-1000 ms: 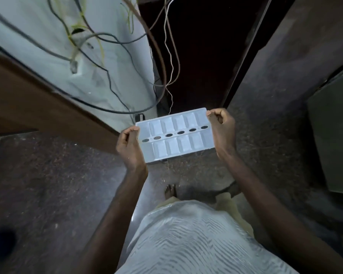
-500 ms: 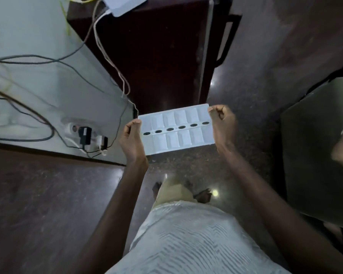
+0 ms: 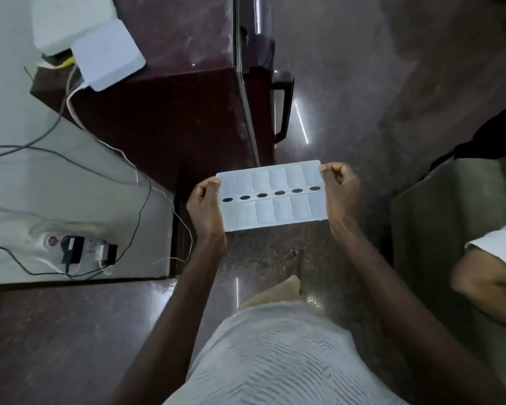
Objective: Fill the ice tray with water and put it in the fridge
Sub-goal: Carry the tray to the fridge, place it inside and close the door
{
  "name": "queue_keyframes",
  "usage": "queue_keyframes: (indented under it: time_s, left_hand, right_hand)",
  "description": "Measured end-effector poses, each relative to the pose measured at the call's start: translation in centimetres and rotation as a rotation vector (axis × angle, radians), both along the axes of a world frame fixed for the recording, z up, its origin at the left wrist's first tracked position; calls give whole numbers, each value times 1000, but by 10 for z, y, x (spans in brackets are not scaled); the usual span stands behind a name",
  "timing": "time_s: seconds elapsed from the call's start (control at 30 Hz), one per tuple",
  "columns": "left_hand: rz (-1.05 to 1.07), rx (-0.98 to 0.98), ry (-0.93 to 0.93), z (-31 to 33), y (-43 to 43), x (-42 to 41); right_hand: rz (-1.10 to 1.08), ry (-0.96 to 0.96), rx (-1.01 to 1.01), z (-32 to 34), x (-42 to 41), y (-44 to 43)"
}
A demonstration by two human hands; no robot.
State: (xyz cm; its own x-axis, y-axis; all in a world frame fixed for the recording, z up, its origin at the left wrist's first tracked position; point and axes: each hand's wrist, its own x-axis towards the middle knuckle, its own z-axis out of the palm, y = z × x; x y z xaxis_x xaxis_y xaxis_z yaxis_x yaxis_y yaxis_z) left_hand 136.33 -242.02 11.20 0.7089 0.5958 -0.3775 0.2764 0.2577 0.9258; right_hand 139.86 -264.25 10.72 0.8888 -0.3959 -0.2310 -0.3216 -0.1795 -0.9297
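Observation:
A white ice tray [image 3: 272,197] with two rows of cells and a line of dark oval holes down its middle is held level at waist height. My left hand [image 3: 205,206] pinches its left end and my right hand [image 3: 341,191] pinches its right end. Directly beyond the tray stands a dark maroon fridge [image 3: 173,92], seen from above, its door shut and a black handle [image 3: 284,106] on the door's right side. I cannot tell whether the cells hold water.
Two white boxes [image 3: 105,51] with cables sit on the fridge top. On the left wall a socket [image 3: 73,248] holds plugs and trailing wires. Another person's arm [image 3: 485,276] rests on a grey surface [image 3: 438,217] at the right. Dark polished floor [image 3: 348,83] lies ahead.
The view has swung right and forward: the fridge top and handle have come into sight and the wall cables have slid left. Both hands keep the same hold on the tray.

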Motion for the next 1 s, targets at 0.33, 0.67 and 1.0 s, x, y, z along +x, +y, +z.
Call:
queue_keyframes:
  time_s: [0.33, 0.67, 1.0]
  left_hand:
    - [45, 3, 26, -4, -88, 102]
    - [61, -21, 21, 7, -186, 196]
    - [206, 15, 56, 3, -285, 290]
  right_hand:
    - [16, 5, -16, 3, 111, -86]
    - [61, 10, 12, 7, 211, -181]
    - [203, 7, -29, 14, 339, -269]
